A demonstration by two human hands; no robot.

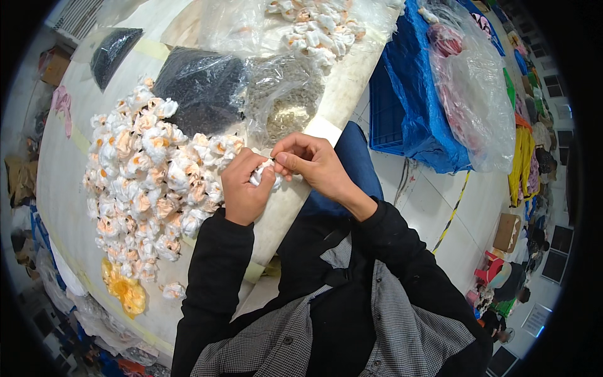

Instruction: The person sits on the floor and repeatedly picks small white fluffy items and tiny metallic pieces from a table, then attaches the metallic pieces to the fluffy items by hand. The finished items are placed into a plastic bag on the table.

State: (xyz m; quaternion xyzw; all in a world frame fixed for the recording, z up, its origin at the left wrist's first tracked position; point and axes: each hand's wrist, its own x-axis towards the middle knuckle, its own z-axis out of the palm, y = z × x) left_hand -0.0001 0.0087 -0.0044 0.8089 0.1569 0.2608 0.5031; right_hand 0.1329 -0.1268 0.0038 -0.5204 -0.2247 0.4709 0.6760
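Note:
Near the table's right edge, my left hand is closed around a small white artificial flower, gripping it between thumb and fingers. My right hand meets it from the right, thumb and forefinger pinched together beside the flower. A tiny dark bit shows at those fingertips, too small to name. Left of my hands spreads a large heap of white and peach artificial flowers. One loose flower lies apart below the heap, close to a yellow flower.
On the table, beyond my hands, lie a clear bag of small black pieces and a clear bag of shiny beads. More white flowers sit at the far end. A blue crate with plastic sheeting stands to the right.

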